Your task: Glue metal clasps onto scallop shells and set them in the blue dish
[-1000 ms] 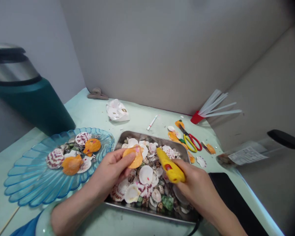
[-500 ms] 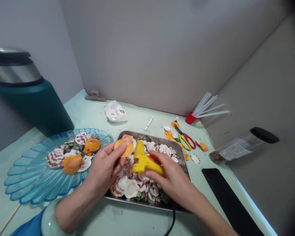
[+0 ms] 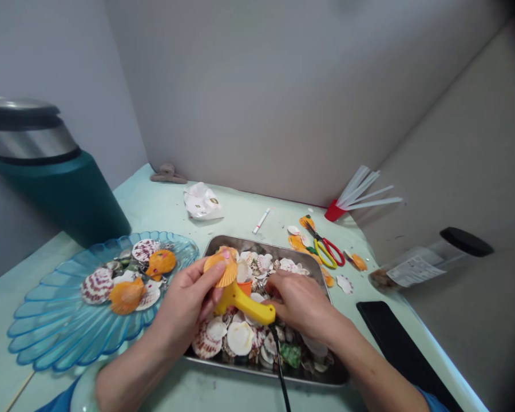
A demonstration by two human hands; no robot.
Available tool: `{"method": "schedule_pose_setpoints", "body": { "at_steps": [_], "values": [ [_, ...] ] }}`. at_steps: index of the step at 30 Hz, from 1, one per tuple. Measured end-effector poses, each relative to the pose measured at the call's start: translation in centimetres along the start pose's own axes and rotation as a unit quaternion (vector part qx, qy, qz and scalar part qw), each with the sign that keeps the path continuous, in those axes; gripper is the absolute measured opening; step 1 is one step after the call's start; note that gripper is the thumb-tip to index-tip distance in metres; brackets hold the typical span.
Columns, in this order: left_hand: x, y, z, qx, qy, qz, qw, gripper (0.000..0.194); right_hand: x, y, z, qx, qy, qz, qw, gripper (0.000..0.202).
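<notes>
My left hand (image 3: 193,292) pinches an orange scallop shell (image 3: 223,266) with a small pink spot, over the left part of a metal tray (image 3: 266,247). Just under that shell is a yellow glue gun (image 3: 249,306), its front part hidden by the shell and my left fingers; I cannot tell if those fingers also support it. A black cord (image 3: 282,366) runs from the handle end towards me. My right hand (image 3: 302,300) is over the tray beside the handle, fingers curled down among the shells, their tips partly hidden. White and purple-striped shells (image 3: 240,337) fill the tray.
At left stand a blue scalloped dish (image 3: 43,320) with shells and a teal bottle (image 3: 64,194). Beyond the tray lie scissors (image 3: 326,252), a white marker (image 3: 261,221) and a plastic bag (image 3: 202,201). To the right are a red cup of glue sticks (image 3: 335,212), a clear jar (image 3: 420,266) and a black slab (image 3: 395,343).
My right hand has let go of the glue gun and moved right, down to the shells. The gun has turned, its handle now pointing right. My left hand still holds the orange shell.
</notes>
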State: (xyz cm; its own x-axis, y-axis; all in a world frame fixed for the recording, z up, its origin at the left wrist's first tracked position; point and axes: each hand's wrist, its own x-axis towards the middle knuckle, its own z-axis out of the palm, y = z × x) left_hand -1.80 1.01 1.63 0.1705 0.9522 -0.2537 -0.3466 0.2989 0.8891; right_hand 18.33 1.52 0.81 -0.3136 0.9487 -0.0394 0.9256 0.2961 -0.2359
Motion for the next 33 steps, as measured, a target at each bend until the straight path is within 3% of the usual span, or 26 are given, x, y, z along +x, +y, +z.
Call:
{"method": "schedule_pose_setpoints", "body": {
  "at_steps": [12,26,30,33],
  "values": [
    [0.0,0.0,0.2,0.047,-0.002,-0.013,0.999,0.033,-0.5,1.2,-2.3,-0.001,0.056,0.061,0.997,0.013],
    [0.3,-0.5,0.0,0.057,-0.007,-0.032,0.998,0.035,0.1,1.9,-1.9,0.082,0.099,0.011,0.992,0.015],
    [0.4,-0.4,0.0,0.07,-0.007,-0.036,0.997,0.032,-0.1,2.2,-3.1,0.093,0.11,-0.005,0.99,0.024],
    [0.3,-0.2,0.0,0.072,-0.007,-0.035,0.997,0.033,-1.1,1.0,-4.4,0.11,0.121,-0.025,0.986,0.023]
  ]
}}
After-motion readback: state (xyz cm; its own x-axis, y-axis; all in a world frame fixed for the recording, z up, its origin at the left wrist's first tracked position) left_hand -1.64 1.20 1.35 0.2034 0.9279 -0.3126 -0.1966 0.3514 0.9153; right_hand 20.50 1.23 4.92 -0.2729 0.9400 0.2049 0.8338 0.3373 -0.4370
